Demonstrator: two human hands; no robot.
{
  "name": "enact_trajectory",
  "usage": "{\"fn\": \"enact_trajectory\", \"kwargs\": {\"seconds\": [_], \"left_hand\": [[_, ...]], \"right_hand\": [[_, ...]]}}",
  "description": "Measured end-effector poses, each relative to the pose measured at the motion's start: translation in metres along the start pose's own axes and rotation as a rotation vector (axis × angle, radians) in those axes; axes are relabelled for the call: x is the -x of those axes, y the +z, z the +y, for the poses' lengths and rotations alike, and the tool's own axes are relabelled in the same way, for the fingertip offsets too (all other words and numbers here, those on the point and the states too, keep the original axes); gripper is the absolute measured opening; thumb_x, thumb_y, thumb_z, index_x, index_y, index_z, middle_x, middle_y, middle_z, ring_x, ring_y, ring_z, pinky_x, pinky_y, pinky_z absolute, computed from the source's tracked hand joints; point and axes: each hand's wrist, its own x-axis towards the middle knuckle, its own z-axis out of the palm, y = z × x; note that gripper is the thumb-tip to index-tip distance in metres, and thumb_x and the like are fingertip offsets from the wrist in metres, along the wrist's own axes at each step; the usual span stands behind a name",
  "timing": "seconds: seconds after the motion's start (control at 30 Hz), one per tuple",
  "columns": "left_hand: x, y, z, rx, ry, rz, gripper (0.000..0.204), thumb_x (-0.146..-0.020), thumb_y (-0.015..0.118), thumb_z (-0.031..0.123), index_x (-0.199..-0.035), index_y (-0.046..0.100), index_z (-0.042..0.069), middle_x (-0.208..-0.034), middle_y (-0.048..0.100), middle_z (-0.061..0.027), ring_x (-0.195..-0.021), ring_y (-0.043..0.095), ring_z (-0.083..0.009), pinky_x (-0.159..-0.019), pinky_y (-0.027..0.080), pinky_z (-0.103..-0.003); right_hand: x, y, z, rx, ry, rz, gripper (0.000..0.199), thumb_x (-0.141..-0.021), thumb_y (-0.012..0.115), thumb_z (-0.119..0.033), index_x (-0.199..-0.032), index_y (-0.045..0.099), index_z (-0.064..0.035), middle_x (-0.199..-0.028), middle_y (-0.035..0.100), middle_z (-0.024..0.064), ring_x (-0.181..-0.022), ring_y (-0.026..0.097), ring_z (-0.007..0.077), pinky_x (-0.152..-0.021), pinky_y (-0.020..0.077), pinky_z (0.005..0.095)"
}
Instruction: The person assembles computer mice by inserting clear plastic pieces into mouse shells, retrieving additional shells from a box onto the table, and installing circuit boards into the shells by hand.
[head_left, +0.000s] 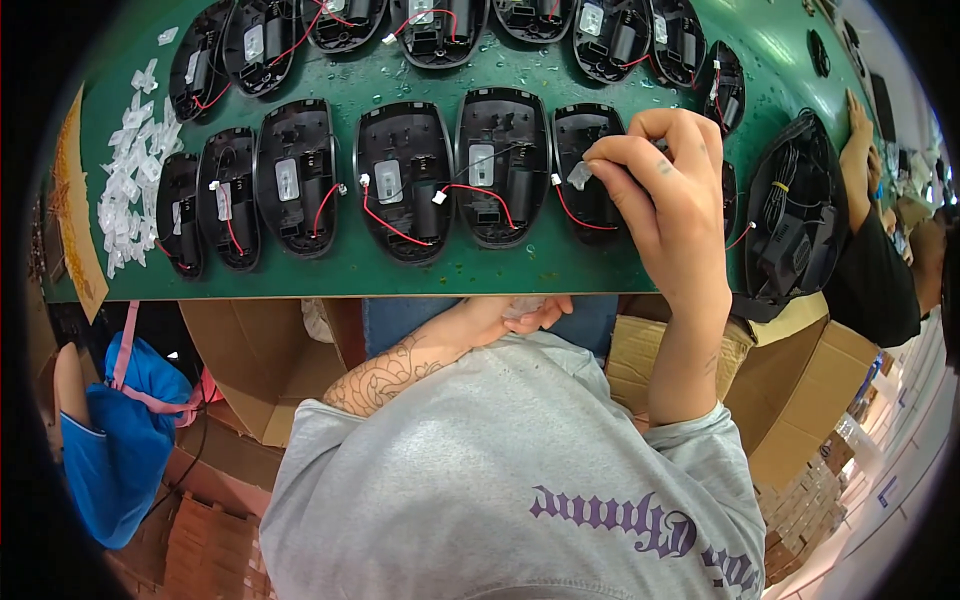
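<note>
My right hand (pixel 672 190) pinches a small clear plastic piece (pixel 579 176) between thumb and forefinger, over a black oval plastic shell (pixel 590 125) in the near row. That shell has a red wire with a white plug, and my hand hides its right part. Below the table edge, close to my body, my left hand (pixel 535 316) is curled around clear plastic pieces (pixel 524 304). To the left in the same row, several like shells (pixel 403 140) lie open side up, each with a clear piece in its left half.
A far row of similar black shells (pixel 430 45) lies on the green table (pixel 330 85). Loose clear pieces are heaped (pixel 135 190) at the left. A black casing with bundled cable (pixel 795 215) stands at the right, near another person's arm (pixel 857 150). Cardboard boxes (pixel 255 350) sit below.
</note>
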Motion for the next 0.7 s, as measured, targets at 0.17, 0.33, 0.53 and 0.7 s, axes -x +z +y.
{"fn": "enact_trajectory", "kwargs": {"seconds": [0.17,0.33,0.53,0.7], "left_hand": [[0.000,0.000,0.001,0.006,-0.014,-0.008,0.042,-0.098,0.050,0.036,-0.091,0.066,-0.002,-0.058,0.050,-0.0037,-0.045,0.033,-0.0048,-0.038,0.018,-0.018],[0.000,-0.005,-0.002,0.025,-0.020,-0.040,0.045,-0.099,0.049,0.039,-0.093,0.066,-0.003,-0.065,0.056,-0.0079,-0.045,0.035,-0.0041,-0.038,0.019,-0.018],[0.000,0.004,0.000,0.012,0.008,0.036,0.047,-0.100,0.049,0.039,-0.092,0.066,-0.003,-0.065,0.059,-0.0114,-0.044,0.039,-0.0061,-0.037,0.021,-0.018],[-0.001,-0.001,-0.002,0.012,0.010,0.003,0.050,-0.100,0.047,0.042,-0.092,0.067,-0.003,-0.073,0.066,-0.0160,-0.044,0.043,-0.0076,-0.036,0.020,-0.019]], "right_hand": [[0.004,0.000,0.000,-0.020,0.009,-0.006,0.013,-0.077,0.072,-0.006,-0.089,0.073,-0.0099,-0.101,0.058,0.0040,-0.094,0.050,0.0244,-0.084,0.0448,0.0335],[0.009,0.002,-0.005,-0.049,0.019,0.006,0.018,-0.076,0.071,-0.006,-0.093,0.076,-0.0110,-0.105,0.059,0.0050,-0.098,0.048,0.0248,-0.087,0.0428,0.0342],[0.015,0.005,-0.003,-0.034,0.028,-0.002,0.023,-0.075,0.070,-0.008,-0.096,0.078,-0.0123,-0.107,0.059,0.0060,-0.102,0.046,0.0252,-0.091,0.0404,0.0350],[0.016,0.006,0.000,-0.049,0.041,0.013,0.024,-0.075,0.070,-0.009,-0.097,0.078,-0.0128,-0.108,0.058,0.0064,-0.103,0.046,0.0249,-0.090,0.0401,0.0343]]}}
